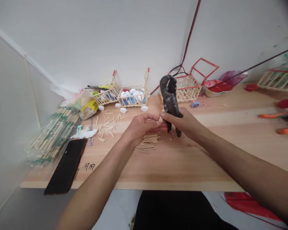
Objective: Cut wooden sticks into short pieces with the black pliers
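My left hand is closed, its fingertips pinching short wooden sticks just above the table. In my right hand is a black hand cutter, its curved jaws pointing up and its handles down. The right thumb reaches over to the sticks and meets the left fingertips. Below the hands lies a small pile of cut wooden sticks, partly behind my left wrist. More short stick pieces are scattered to the left.
Small stick-built carts with white wheels stand along the wall, beside a red-trimmed cart. Bagged long sticks, a black phone over the front edge and a crumpled tissue lie left. Orange-handled pliers are at right.
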{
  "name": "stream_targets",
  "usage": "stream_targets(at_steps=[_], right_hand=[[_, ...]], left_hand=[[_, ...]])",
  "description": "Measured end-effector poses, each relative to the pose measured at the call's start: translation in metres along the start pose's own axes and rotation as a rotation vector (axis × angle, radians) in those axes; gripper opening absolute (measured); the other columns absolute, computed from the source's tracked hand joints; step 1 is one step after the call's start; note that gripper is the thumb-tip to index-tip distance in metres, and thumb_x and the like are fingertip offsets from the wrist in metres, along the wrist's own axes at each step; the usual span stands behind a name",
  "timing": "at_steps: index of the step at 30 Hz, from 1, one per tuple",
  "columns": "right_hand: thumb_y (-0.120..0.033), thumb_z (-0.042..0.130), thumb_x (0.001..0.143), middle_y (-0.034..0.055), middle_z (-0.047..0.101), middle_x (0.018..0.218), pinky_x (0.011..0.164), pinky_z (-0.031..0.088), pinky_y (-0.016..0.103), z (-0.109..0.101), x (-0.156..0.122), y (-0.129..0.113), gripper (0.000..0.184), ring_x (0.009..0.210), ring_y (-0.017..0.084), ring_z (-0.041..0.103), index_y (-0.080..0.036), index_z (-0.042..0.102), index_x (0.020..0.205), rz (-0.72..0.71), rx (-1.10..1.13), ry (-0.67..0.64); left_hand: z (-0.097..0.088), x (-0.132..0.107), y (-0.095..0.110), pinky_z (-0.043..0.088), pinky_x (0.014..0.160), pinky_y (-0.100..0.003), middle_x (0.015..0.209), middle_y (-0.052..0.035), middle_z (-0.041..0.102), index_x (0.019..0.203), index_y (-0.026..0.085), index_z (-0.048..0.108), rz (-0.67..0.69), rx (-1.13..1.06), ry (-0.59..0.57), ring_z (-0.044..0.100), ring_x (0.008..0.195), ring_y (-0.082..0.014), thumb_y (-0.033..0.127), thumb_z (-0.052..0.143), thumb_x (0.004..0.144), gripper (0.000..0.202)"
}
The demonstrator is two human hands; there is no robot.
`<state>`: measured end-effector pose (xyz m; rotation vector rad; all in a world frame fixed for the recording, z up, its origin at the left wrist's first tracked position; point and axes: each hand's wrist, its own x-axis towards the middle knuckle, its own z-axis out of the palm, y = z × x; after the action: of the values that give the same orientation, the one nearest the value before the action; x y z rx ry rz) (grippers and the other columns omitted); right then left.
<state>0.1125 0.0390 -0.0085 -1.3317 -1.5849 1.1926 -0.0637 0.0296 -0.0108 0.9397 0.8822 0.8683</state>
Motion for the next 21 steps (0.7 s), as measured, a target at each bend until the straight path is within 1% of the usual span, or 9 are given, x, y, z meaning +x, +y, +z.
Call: stream_targets(at_steps=[4,7,10,13,15,17,21], right_hand=[[-0.05,0.067,0.077,-0.0011,0.055,0.051,0.032,0.038,0.022,0.0,0.003,0.005,0.035,0.04,0.012,0.053,-0.019,0.054,0.066,0.032,0.092,0.005],[-0.051,0.068,0.076,-0.0013,0.055,0.05,0.03,0.036,0.022,-0.001,0.004,0.004,0.035,0.038,0.013,0.053,-0.019,0.055,0.068,0.051,0.12,0.012],[-0.05,0.069,0.074,-0.0023,0.054,0.051,0.032,0.037,0.021,-0.002,0.003,0.002,0.035,0.04,0.012,0.053,-0.019,0.053,0.067,0.019,0.141,0.023],[-0.05,0.068,0.076,-0.0017,0.054,0.054,0.033,0.036,0.02,-0.003,0.001,0.002,0.035,0.042,0.011,0.052,-0.018,0.054,0.068,0.008,0.128,-0.008],[-0.051,0.066,0.077,-0.0016,0.054,0.054,0.033,0.035,0.02,-0.004,0.001,0.002,0.036,0.043,0.011,0.051,-0.018,0.054,0.068,0.004,0.108,-0.021],[-0.051,0.066,0.077,-0.0014,0.054,0.055,0.036,0.038,0.021,-0.005,0.001,0.004,0.036,0.046,0.011,0.052,-0.018,0.053,0.068,-0.025,0.086,-0.017],[-0.051,0.064,0.078,0.0001,0.056,0.057,0.042,0.04,0.022,-0.007,0.003,0.005,0.037,0.05,0.012,0.053,-0.018,0.054,0.065,-0.086,0.004,0.001]], left_hand=[[-0.003,-0.004,0.001,0.053,0.089,-0.036,0.092,-0.0106,0.075,0.091,0.012,0.061,0.01,-0.036,-0.113,0.073,0.087,-0.0202,0.025,0.078,0.074,0.027],[-0.003,-0.005,0.001,0.051,0.095,-0.038,0.097,-0.0109,0.075,0.097,0.012,0.061,0.072,0.0,-0.158,0.072,0.095,-0.0216,0.021,0.081,0.07,0.035],[-0.001,-0.005,-0.001,0.052,0.092,-0.038,0.092,-0.0092,0.076,0.096,0.014,0.058,0.15,0.078,-0.13,0.073,0.091,-0.022,0.02,0.083,0.067,0.038],[0.005,-0.004,-0.003,0.054,0.087,-0.037,0.085,-0.0068,0.076,0.089,0.015,0.054,0.2,0.131,-0.073,0.074,0.084,-0.0222,0.024,0.084,0.066,0.038],[0.008,-0.004,-0.003,0.055,0.084,-0.036,0.081,-0.0058,0.076,0.086,0.016,0.052,0.215,0.149,-0.052,0.074,0.082,-0.0225,0.026,0.084,0.065,0.04],[0.009,-0.004,-0.003,0.055,0.082,-0.035,0.08,-0.0053,0.076,0.085,0.017,0.05,0.229,0.158,-0.044,0.074,0.082,-0.0222,0.028,0.083,0.066,0.04],[0.009,-0.004,-0.004,0.054,0.083,-0.034,0.081,-0.0056,0.076,0.085,0.017,0.049,0.219,0.161,-0.06,0.074,0.083,-0.0215,0.028,0.082,0.067,0.039]])
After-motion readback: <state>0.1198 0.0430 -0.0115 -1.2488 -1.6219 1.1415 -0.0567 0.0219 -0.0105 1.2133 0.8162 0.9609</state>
